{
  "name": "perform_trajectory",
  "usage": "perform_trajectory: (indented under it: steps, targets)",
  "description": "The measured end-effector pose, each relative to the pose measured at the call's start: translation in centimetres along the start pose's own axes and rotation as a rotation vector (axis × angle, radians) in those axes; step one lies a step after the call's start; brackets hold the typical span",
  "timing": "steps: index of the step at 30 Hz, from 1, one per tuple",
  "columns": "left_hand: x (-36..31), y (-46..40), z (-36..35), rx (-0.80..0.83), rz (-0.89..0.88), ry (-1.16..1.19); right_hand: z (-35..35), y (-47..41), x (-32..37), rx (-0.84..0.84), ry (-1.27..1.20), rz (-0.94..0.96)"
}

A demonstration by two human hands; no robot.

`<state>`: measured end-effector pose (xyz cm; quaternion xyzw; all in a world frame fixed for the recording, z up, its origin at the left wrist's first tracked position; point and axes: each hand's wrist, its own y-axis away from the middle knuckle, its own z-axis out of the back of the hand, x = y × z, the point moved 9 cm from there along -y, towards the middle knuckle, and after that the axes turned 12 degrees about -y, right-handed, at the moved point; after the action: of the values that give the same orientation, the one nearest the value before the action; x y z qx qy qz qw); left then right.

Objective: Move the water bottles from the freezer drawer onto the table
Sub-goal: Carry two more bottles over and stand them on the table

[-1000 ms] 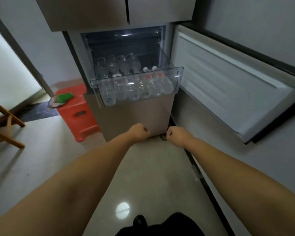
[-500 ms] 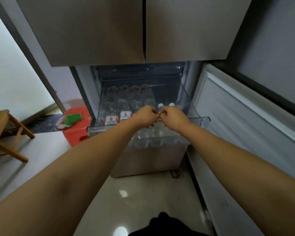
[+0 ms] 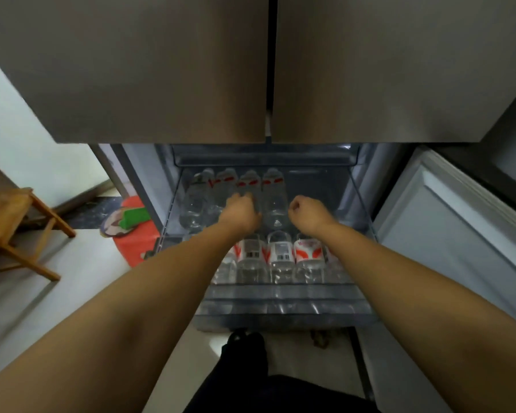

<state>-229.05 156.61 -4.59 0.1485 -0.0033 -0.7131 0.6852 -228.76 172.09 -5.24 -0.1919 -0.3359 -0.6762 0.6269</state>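
The clear freezer drawer [image 3: 280,304] is pulled out below the fridge doors. Inside lie two rows of clear water bottles with red-and-white labels: a back row [image 3: 276,189] and a front row [image 3: 282,257]. My left hand [image 3: 240,213] reaches over the front row, and its fingers curl onto a bottle [image 3: 251,181] in the middle of the back row. My right hand [image 3: 306,211] hovers as a loose fist over the bare drawer floor, just right of the last back-row bottle, holding nothing. Both forearms hide parts of the front row.
The freezer door [image 3: 447,234] stands swung open on the right. The closed upper fridge doors [image 3: 161,70] overhang the drawer. On the left floor are a red stool [image 3: 136,245] with a green object [image 3: 136,217] on it and a wooden chair [image 3: 9,222].
I have stepped closer to the freezer, so the drawer now fills the middle of the view. Both hands moved apart and deeper into it; my left hand came down on a back-row bottle.
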Motion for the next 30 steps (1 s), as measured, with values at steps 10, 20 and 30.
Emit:
perform_trajectory:
  steps: [10, 20, 30]
  targets:
    - [-1.4, -8.0, -3.1, 0.222, -0.087, -0.187, -3.1, -8.8, -0.1, 0.045, -0.143, -0.194]
    - [-1.9, -6.0, -4.3, 0.227, -0.042, -0.268, -3.2, -6.5, -0.4, 0.14, 0.019, -0.156]
    - [-4.1, 2.5, -4.6, 0.2, 0.012, -0.186, -3.7, -3.3, -3.7, 0.151, 0.012, -0.145]
